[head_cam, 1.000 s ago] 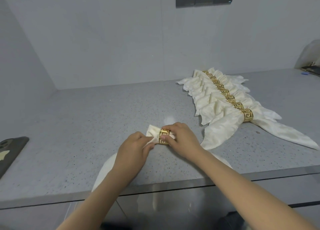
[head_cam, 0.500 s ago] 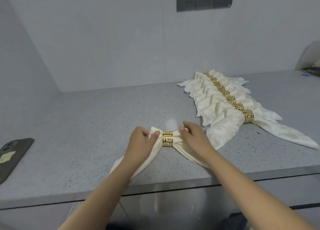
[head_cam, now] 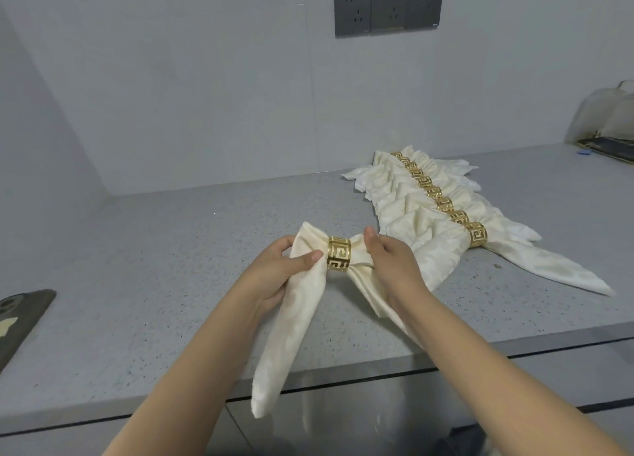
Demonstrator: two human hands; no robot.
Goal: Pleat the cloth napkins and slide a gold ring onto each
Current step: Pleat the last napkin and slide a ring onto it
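Note:
A cream cloth napkin [head_cam: 291, 321] lies near the counter's front edge with a gold patterned ring [head_cam: 338, 258] around its middle. My left hand [head_cam: 274, 270] pinches the napkin's left half just beside the ring, thumb on top. My right hand [head_cam: 391, 263] grips the right half on the ring's other side. The left tail hangs over the counter edge. Behind and to the right lies a row of several ringed napkins [head_cam: 425, 201], overlapping one another, the nearest with its own gold ring [head_cam: 477, 234].
The grey speckled counter [head_cam: 171, 267] meets walls at the back and left. A dark phone [head_cam: 20, 318] lies at the left edge. A clear bag with dark items [head_cam: 607, 126] sits at the far right. Wall sockets [head_cam: 389, 6] are above.
The ring has gone from the napkin's end to its middle. My hands moved apart to either side of it, and the napkin's two halves have spread out.

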